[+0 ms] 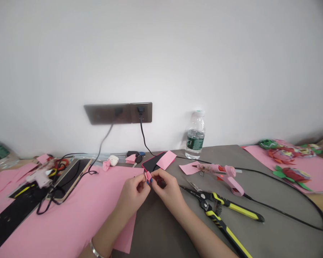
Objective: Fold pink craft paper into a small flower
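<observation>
A small folded piece of pink paper (148, 176) is pinched between the fingertips of both hands, near the middle of the table. My left hand (134, 191) grips it from the left and wears a silver bangle at the wrist. My right hand (165, 186) holds it from the right, fingers bent inward. Just behind the hands, a pink paper square (166, 159) rests partly over a dark phone with a pink edge (151, 163). Another pink piece (190, 168) lies by the nozzle of a pink glue gun (220, 172).
Yellow-and-black pliers (218, 208) lie open at the right, inside a looping black cable. A water bottle (195, 138) stands by the wall. Pink sheets (78, 215), a second phone (72, 179) and a white glue gun (41, 177) are left; paper flowers (293, 173) are far right.
</observation>
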Demonstrator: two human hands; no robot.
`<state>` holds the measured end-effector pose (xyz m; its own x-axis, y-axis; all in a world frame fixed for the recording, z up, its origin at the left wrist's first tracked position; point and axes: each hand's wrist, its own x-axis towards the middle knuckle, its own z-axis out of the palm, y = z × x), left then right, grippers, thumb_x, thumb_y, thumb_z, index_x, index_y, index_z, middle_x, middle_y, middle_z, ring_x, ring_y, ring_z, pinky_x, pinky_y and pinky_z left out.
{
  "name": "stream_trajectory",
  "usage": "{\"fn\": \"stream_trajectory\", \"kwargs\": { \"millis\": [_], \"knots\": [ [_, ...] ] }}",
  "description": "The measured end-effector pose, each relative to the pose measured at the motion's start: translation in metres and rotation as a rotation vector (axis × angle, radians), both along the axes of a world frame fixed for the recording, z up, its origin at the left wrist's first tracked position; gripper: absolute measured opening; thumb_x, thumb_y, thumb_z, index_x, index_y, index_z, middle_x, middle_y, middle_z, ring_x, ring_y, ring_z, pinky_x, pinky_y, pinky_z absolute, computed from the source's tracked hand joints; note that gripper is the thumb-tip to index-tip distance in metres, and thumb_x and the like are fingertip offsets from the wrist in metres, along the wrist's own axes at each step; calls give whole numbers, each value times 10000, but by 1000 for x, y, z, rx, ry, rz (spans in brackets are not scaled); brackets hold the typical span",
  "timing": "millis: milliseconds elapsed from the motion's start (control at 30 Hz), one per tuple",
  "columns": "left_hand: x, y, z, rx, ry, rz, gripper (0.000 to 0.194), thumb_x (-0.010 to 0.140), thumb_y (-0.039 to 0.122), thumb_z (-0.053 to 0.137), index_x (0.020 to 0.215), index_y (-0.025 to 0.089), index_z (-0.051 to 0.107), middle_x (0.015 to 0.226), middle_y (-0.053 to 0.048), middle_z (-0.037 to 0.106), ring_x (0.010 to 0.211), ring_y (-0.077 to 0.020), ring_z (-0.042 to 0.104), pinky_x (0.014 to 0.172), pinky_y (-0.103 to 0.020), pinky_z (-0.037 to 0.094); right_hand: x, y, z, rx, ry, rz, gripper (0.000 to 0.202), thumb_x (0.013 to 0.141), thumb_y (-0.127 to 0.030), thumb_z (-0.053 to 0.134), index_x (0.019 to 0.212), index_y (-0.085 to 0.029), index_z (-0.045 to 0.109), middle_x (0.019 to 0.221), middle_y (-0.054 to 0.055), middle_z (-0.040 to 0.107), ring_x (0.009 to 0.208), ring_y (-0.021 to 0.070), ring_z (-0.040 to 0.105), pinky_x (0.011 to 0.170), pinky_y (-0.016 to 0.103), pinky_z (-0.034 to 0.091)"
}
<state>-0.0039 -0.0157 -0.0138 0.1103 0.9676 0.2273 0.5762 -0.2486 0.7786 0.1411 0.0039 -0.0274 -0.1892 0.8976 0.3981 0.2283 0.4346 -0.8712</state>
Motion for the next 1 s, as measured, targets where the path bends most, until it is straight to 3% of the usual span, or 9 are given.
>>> {"fn": "stream_trajectory", "kwargs": {
  "millis": [200, 300, 400, 500, 700, 767, 1000],
  "knots": [
    [-2, -2, 0, 180, 218, 54, 150, 780, 125, 463, 657, 209, 445, 556, 61, 380, 522, -116, 404, 534, -234, 286, 1, -2, 5, 94, 26, -52, 140, 760, -96, 501, 761, -189, 605, 663, -14, 559, 592, 128, 488, 550, 225, 397],
    [-2, -4, 2, 247, 208, 55, 136, 805, 125, 472, 698, 209, 470, 619, 36, 486, 576, -129, 466, 570, -240, 333, 2, -2, 6, 94, 57, -90, 129, 769, -103, 488, 747, -192, 578, 634, -30, 508, 578, 123, 460, 549, 224, 387],
    [-1, -4, 4, 204, 29, 31, 103, 821, 165, 518, 738, 212, 480, 711, 17, 537, 647, -138, 506, 609, -239, 399, 3, -2, 5, 69, 125, -80, 121, 796, -121, 492, 764, -191, 585, 662, -18, 538, 612, 133, 496, 576, 232, 414],
    [0, -1, 4, 68, -295, 20, 108, 815, 245, 596, 799, 214, 493, 793, 12, 532, 701, -138, 534, 619, -235, 467, 3, 0, 2, 27, 247, -26, 107, 833, -155, 503, 791, -191, 594, 707, 2, 589, 646, 145, 550, 606, 243, 457],
    [3, 7, 3, -403, -943, -13, 377, 806, 526, 620, 932, 179, 546, 723, -3, 606, 589, -137, 600, 532, -256, 525, 6, 4, -1, 58, 285, -44, 118, 843, -154, 528, 813, -196, 633, 733, 20, 626, 674, 158, 592, 611, 250, 486],
    [4, 7, 5, -495, -1029, -17, 403, 786, 526, 655, 920, 157, 563, 717, -22, 642, 578, -131, 607, 529, -246, 528, 8, 5, -1, 110, 252, -41, 137, 828, -127, 537, 797, -201, 648, 751, 26, 645, 697, 166, 602, 625, 259, 487],
    [0, 4, 8, -575, -1197, -59, 259, 815, 340, 698, 976, 156, 612, 815, -43, 691, 735, -153, 661, 617, -248, 556, 9, 5, 5, 185, 209, 35, 179, 836, -102, 545, 780, -209, 676, 782, 43, 679, 738, 185, 625, 678, 297, 493]
  ]
}}
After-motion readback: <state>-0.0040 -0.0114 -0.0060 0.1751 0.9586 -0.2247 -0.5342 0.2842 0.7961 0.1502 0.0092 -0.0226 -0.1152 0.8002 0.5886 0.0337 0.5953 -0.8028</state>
